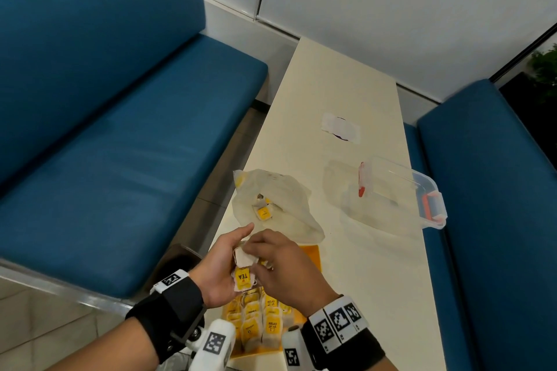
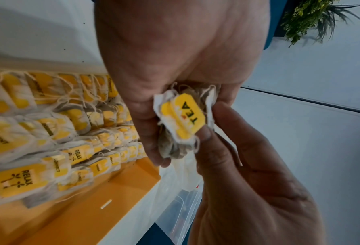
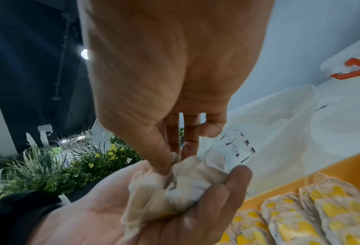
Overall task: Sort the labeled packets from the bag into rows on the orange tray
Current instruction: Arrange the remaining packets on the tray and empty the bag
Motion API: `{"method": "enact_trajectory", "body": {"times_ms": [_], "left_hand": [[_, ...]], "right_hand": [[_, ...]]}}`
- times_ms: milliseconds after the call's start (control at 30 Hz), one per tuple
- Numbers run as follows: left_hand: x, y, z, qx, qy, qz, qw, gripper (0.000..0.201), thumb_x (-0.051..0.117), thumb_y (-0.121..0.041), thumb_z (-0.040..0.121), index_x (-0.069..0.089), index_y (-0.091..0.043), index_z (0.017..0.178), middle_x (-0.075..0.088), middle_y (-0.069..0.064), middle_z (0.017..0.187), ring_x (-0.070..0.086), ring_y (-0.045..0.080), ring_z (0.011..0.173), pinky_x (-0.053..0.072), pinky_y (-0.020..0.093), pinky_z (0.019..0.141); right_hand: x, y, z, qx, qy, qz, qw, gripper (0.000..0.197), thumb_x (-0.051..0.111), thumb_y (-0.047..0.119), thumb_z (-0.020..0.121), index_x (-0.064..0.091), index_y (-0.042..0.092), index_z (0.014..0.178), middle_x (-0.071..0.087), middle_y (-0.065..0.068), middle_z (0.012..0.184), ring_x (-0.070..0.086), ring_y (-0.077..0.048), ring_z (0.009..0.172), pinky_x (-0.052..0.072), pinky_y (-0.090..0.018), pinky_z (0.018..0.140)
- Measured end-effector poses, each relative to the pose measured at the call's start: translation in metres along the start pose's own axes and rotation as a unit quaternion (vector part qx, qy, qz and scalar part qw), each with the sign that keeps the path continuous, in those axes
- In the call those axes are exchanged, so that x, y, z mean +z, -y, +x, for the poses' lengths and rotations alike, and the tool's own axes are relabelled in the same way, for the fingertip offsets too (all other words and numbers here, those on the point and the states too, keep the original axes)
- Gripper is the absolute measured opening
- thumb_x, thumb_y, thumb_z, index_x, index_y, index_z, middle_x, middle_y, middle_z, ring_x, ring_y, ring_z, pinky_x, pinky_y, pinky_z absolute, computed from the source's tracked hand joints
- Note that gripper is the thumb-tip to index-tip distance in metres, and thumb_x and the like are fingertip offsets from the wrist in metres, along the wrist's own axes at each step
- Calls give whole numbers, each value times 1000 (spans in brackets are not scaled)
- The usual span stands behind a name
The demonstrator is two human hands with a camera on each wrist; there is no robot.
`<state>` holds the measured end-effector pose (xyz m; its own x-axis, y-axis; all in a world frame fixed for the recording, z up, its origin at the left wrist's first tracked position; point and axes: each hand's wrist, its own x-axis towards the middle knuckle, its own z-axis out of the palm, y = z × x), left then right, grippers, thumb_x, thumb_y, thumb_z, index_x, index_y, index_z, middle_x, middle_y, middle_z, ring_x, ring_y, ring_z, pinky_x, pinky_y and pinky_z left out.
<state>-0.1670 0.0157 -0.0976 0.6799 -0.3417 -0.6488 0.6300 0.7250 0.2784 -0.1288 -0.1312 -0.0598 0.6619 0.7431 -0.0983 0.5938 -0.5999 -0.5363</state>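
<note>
Both hands meet above the tray (image 1: 313, 256). Left hand (image 1: 221, 268) cups a small bunch of packets (image 1: 243, 269), fingers curled under them; top tag reads TEA. Right hand (image 1: 284, 265) pinches into the bunch with thumb and fingertips. Below, rows of packets (image 1: 262, 322) fill the tray's near part. Bag (image 1: 280, 205) lies just beyond the tray, one packet inside. Clear box (image 1: 401, 193) sits right of the bag.

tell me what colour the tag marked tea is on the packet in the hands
Yellow with dark lettering, on the small white tea packet's tag; the left wrist view shows it best.
</note>
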Motion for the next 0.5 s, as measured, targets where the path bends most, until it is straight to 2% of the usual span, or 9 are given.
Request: {"method": "enact_trajectory", "body": {"times_ms": [100,167,233,267,333,400,433,500], "left_hand": [[-5,0,5,-3,-9,-8,1000,63,64,-50,91,67,1,127,66,20,104,67,33,89,52,42,81],[-6,-1,6,-9,-7,-7,1000,58,61,-51,92,72,1,114,68,21,98,70,33,83,55,41,77],[-7,-1,7,-10,-2,-3,1000,57,57,-52,94,76,2,99,72,22,94,73,33,75,60,38,67],[-8,-1,8,-9,-1,1,1000,58,55,-52,95,77,1,97,73,22,95,73,32,74,61,38,66],[-8,-1,8,-10,-2,4,1000,58,55,-54,94,78,-2,102,73,21,102,73,31,80,60,41,78],[-7,-2,7,-9,1,-1,1000,59,55,-55,93,76,-4,114,71,21,108,71,33,87,54,44,87],[-7,-2,8,-8,0,-1,1000,61,54,-56,94,74,-4,119,70,22,110,71,35,91,54,45,86],[-9,-2,8,-11,2,-2,1000,66,55,-57,94,70,1,123,67,27,116,69,41,100,56,44,82]], "right_hand": [[1,-1,2,1,-31,15,999,27,59,21,94,72,18,116,60,10,116,58,-11,108,51,-32,93],[0,-1,3,4,-58,32,998,23,59,23,95,74,17,111,62,9,111,61,-10,101,53,-30,89],[-3,2,5,12,-80,53,995,20,60,24,95,75,17,107,63,8,106,62,-8,94,53,-27,84],[-6,3,6,17,-89,65,994,17,62,24,94,75,18,104,64,8,103,62,-7,91,53,-27,83],[-14,5,9,25,-109,86,990,12,64,24,93,74,19,97,65,7,96,62,-6,84,52,-25,78],[-23,7,10,34,-141,110,983,6,69,24,90,74,20,90,66,9,89,62,-6,79,48,-16,70],[-28,8,10,46,-156,127,979,4,72,23,88,75,20,87,67,10,86,63,-7,77,45,-12,67],[-39,8,11,76,-164,156,971,4,75,24,85,76,20,83,69,11,83,64,-6,75,43,-10,66]]}}
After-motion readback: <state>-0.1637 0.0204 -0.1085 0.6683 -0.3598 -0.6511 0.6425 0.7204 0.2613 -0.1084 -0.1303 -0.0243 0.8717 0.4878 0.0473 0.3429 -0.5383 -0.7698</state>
